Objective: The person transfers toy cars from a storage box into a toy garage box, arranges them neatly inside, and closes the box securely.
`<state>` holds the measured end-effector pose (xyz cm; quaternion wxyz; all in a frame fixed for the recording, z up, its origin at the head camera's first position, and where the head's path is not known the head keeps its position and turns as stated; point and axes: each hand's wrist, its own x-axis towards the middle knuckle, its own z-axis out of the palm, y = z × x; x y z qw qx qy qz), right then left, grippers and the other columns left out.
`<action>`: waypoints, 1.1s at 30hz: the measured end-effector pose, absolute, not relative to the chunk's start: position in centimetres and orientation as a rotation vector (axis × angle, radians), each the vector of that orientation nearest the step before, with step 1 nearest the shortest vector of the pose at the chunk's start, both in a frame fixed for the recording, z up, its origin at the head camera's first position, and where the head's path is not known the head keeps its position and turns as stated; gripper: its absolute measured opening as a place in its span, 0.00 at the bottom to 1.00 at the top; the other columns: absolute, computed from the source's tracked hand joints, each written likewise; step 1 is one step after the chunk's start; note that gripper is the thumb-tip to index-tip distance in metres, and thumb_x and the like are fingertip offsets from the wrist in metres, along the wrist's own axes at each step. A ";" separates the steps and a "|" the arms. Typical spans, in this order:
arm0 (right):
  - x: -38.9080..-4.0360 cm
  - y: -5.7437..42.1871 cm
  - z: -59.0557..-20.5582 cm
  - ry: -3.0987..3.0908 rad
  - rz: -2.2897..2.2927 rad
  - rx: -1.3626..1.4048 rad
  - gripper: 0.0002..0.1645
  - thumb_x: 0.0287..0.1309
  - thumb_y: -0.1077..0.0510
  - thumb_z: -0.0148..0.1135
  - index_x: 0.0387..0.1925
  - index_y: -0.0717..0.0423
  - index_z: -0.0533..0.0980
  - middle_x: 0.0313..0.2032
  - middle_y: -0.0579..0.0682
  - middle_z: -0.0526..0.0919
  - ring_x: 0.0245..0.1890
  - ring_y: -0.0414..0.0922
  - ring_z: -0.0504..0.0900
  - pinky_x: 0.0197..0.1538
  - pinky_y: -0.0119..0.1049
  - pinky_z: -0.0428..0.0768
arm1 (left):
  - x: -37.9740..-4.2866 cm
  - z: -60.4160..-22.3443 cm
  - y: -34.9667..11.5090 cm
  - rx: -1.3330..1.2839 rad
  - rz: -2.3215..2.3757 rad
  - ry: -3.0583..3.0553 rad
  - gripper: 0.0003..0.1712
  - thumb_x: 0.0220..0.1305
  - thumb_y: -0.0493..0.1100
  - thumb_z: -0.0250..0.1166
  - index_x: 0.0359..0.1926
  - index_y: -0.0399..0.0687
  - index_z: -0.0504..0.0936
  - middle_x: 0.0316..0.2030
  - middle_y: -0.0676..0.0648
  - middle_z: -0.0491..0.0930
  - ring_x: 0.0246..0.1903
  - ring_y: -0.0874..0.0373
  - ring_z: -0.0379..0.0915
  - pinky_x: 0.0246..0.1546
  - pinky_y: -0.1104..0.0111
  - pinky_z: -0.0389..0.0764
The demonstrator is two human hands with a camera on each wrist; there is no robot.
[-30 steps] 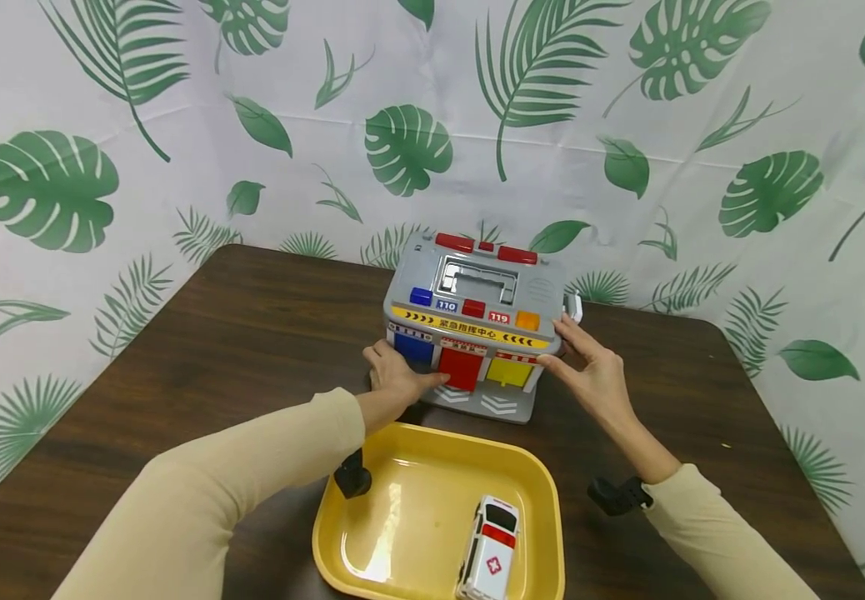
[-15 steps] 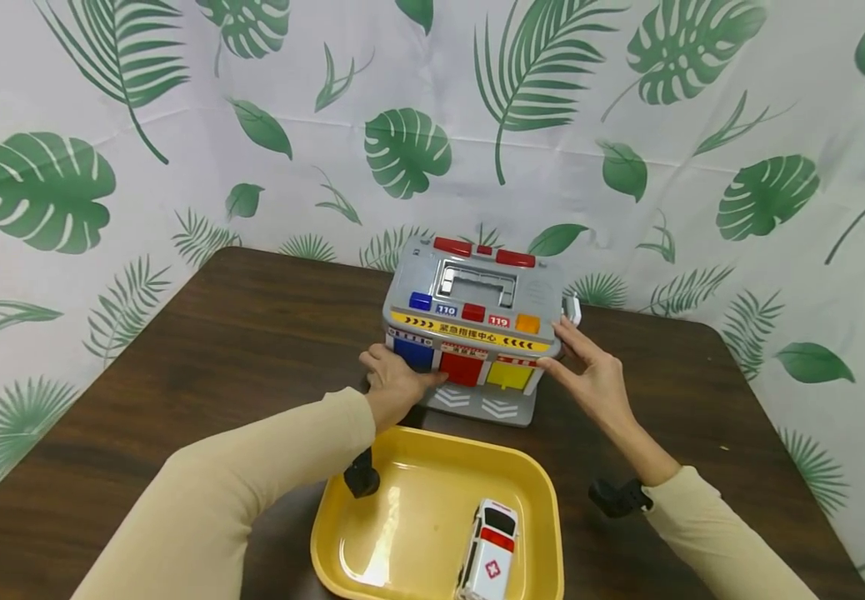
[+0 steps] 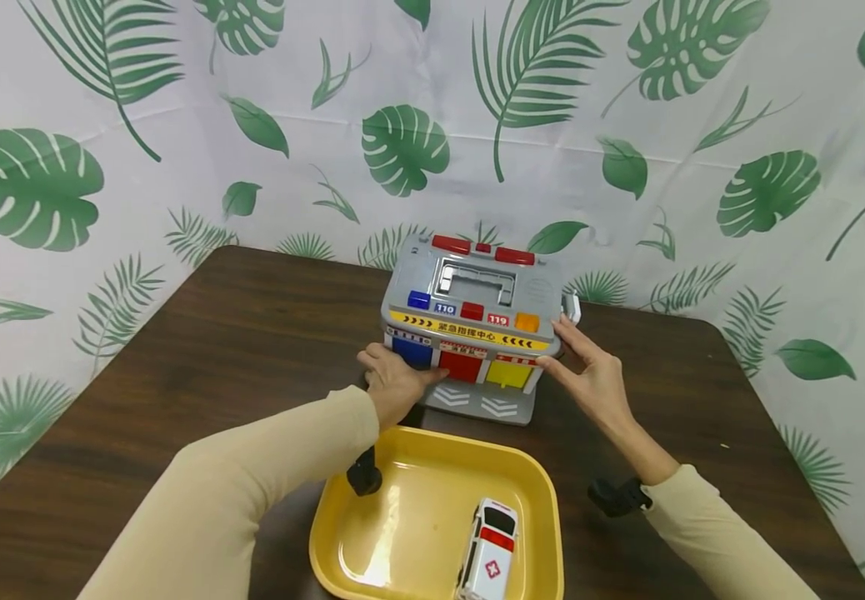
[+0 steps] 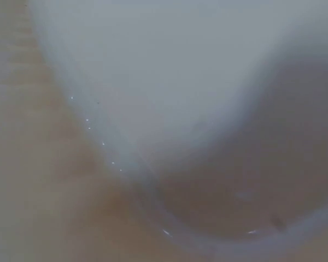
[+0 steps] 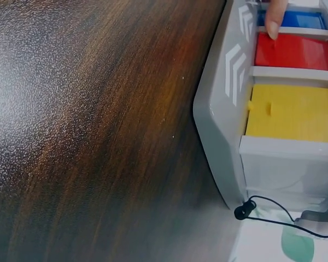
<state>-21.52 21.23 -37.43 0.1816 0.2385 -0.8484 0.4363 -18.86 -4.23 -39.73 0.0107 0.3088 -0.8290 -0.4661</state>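
On the table [image 3: 275, 325] I see one grey toy station [image 3: 533, 287], set right between the person's two hands: the left hand [image 3: 395, 383] has its grip round the left front corner, thumb on the red door [image 3: 461, 367], while the right hand [image 3: 596, 379] pinches the right roof edge. I count three doors, the others being one blue door [image 3: 412, 352] and one yellow door [image 3: 506, 374]. Nearer the person sits one yellow tray [image 3: 428, 529] holding one white toy ambulance [image 3: 489, 560].
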 end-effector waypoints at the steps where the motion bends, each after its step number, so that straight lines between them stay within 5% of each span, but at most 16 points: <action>1: -21.5 21.2 -37.5 -2.393 1.231 0.675 0.33 0.47 0.64 0.70 0.58 0.62 0.72 0.62 0.58 0.70 0.57 0.24 0.68 0.51 0.32 0.75 | -18.9 -39.8 -4.2 0.969 -1.447 -2.583 0.59 0.37 0.57 0.79 0.60 0.41 0.49 0.56 0.38 0.54 0.53 0.41 0.63 0.60 0.51 0.69; 6: -21.5 21.2 -37.5 -2.385 1.196 0.670 0.33 0.47 0.64 0.71 0.58 0.61 0.73 0.62 0.57 0.71 0.59 0.34 0.71 0.51 0.36 0.75 | -19.2 -40.1 -4.0 0.991 -1.426 -2.568 0.60 0.37 0.57 0.79 0.61 0.40 0.49 0.56 0.37 0.54 0.53 0.41 0.64 0.61 0.52 0.69; 14: -21.7 21.3 -37.4 -2.377 1.142 0.667 0.34 0.46 0.63 0.72 0.58 0.60 0.74 0.61 0.58 0.72 0.59 0.50 0.73 0.52 0.26 0.74 | -19.7 -40.4 -3.8 1.021 -1.401 -2.577 0.61 0.36 0.59 0.79 0.61 0.40 0.49 0.56 0.38 0.54 0.54 0.42 0.64 0.62 0.54 0.67; 21: -21.7 21.1 -37.5 -2.370 1.132 0.665 0.34 0.45 0.64 0.72 0.57 0.60 0.74 0.60 0.57 0.73 0.58 0.49 0.73 0.52 0.16 0.70 | -19.8 -40.6 -3.7 1.046 -1.339 -2.612 0.61 0.36 0.62 0.77 0.61 0.39 0.50 0.55 0.37 0.54 0.53 0.43 0.64 0.61 0.55 0.68; 33: -21.8 21.5 -37.7 -2.395 1.173 0.677 0.34 0.46 0.63 0.71 0.58 0.59 0.73 0.62 0.56 0.71 0.59 0.50 0.73 0.53 0.28 0.74 | -18.6 -39.0 -5.0 0.922 -1.555 -2.627 0.55 0.43 0.54 0.76 0.63 0.40 0.51 0.58 0.37 0.53 0.53 0.39 0.64 0.60 0.52 0.68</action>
